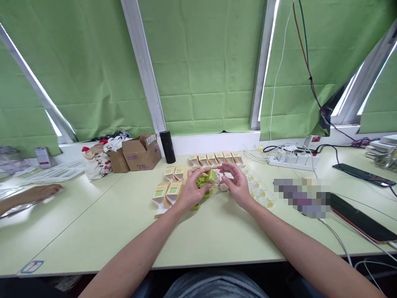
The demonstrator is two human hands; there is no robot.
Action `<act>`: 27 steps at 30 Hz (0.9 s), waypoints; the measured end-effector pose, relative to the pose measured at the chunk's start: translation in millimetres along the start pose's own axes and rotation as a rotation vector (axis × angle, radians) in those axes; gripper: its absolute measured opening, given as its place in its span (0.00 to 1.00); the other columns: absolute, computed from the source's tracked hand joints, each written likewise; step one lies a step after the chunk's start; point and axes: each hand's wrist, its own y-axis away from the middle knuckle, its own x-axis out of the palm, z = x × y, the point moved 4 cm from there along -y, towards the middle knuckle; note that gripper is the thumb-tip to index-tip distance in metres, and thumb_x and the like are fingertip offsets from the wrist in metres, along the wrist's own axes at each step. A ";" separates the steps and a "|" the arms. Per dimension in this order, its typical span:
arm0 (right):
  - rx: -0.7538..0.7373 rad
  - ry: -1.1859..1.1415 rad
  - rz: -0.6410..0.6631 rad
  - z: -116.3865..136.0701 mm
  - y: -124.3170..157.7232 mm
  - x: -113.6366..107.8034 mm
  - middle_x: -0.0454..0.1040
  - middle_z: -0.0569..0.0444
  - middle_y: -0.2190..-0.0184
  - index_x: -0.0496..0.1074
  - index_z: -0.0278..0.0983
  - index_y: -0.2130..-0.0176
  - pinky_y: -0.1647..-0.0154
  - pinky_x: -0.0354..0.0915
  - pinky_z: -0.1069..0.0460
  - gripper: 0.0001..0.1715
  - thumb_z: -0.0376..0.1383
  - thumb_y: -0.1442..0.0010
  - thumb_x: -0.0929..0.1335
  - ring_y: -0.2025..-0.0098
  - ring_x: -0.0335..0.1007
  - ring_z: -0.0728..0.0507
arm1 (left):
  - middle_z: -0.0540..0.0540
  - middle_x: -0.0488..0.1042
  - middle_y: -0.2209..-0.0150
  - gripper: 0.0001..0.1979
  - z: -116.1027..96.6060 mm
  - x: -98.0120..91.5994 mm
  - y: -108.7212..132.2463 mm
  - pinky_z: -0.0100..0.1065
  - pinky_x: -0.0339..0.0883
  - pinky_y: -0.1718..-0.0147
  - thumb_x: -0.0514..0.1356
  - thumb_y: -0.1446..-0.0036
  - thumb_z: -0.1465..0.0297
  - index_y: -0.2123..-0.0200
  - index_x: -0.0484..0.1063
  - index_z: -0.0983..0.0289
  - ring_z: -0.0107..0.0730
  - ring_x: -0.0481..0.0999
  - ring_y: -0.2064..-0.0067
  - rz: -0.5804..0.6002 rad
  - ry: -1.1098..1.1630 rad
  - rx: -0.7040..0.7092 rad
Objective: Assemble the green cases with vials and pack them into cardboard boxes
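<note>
My left hand point(190, 190) is closed around a small green plastic item point(208, 179) above the pale table point(93, 231). My right hand point(236, 182) hovers just right of it, fingers curved and slightly apart, with nothing visibly in them. More green pieces point(198, 203) lie beneath my left hand. Small tan cardboard boxes with green labels point(169, 188) stand to the left. A row of similar boxes point(215, 158) lines the far side. Clear plastic shells with yellow bits point(260, 192) trail off to the right.
Brown cartons point(141, 152), a patterned bag point(97, 161) and a black cylinder point(168, 147) stand at the back left. A power strip point(293, 159) with cables, a phone point(362, 174) and a tablet point(356, 217) lie at the right. Another person's hand point(40, 192) rests at far left.
</note>
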 end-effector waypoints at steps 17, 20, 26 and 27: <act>0.033 0.174 -0.203 -6.7 -8.3 -21.3 0.78 0.49 0.60 0.73 0.40 0.48 0.74 0.61 0.53 0.20 0.46 0.36 0.70 0.62 0.70 0.42 | 0.58 0.82 0.54 0.17 -22.7 26.3 17.8 0.56 0.65 0.41 0.74 0.44 0.63 0.52 0.80 0.58 0.56 0.67 0.42 0.393 -0.438 0.238; 0.041 0.167 -0.199 -6.3 -8.1 -20.8 0.78 0.49 0.61 0.73 0.40 0.48 0.75 0.60 0.53 0.20 0.46 0.36 0.71 0.62 0.70 0.42 | 0.59 0.81 0.56 0.16 -24.7 28.0 19.0 0.57 0.65 0.43 0.74 0.45 0.62 0.53 0.81 0.56 0.59 0.67 0.43 0.402 -0.442 0.236; 0.048 0.160 -0.193 -8.4 -7.6 -20.3 0.78 0.50 0.61 0.74 0.40 0.49 0.74 0.61 0.53 0.20 0.46 0.37 0.71 0.61 0.71 0.42 | 0.60 0.80 0.58 0.13 -24.7 27.7 19.6 0.57 0.65 0.45 0.73 0.46 0.62 0.57 0.80 0.56 0.60 0.68 0.44 0.409 -0.399 0.241; 0.050 0.157 -0.193 -8.6 -7.6 -20.1 0.78 0.50 0.61 0.74 0.40 0.49 0.74 0.61 0.53 0.20 0.46 0.37 0.71 0.61 0.71 0.42 | 0.60 0.80 0.58 0.14 -24.0 27.6 19.9 0.57 0.65 0.45 0.73 0.46 0.62 0.57 0.80 0.56 0.60 0.68 0.44 0.408 -0.398 0.239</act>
